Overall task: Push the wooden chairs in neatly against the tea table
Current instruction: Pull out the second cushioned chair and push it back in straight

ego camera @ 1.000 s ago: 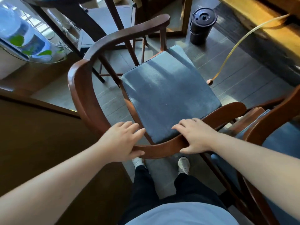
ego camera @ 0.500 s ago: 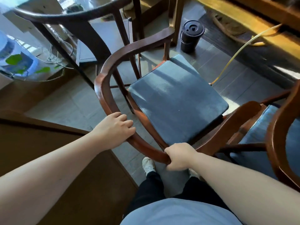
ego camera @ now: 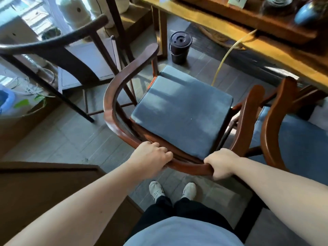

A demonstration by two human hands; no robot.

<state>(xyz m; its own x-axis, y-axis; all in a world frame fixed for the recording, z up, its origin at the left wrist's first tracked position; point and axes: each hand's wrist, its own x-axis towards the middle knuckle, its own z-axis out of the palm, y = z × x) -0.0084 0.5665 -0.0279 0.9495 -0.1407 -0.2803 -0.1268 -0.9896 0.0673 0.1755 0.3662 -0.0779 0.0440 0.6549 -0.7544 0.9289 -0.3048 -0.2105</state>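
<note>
A reddish wooden armchair (ego camera: 113,103) with a curved back rail and a blue seat cushion (ego camera: 182,110) stands in front of me, facing the yellow wooden tea table (ego camera: 266,50) at the upper right. My left hand (ego camera: 150,157) grips the back rail on its left part. My right hand (ego camera: 221,164) is closed around the same rail on its right part. A second wooden chair (ego camera: 273,121) with a blue cushion stands close at the right, its arm tip under the table edge.
A darker chair (ego camera: 58,50) stands at the upper left. A black lidded bucket (ego camera: 180,47) sits on the floor by the table leg, with a yellow hose (ego camera: 223,59) hanging from the table. A brown cabinet top (ego camera: 44,189) is at my lower left. My feet stand behind the chair.
The chair has moved forward and turned toward the table, and the table has come into view. Both hands shifted along the back rail and now grip it.
</note>
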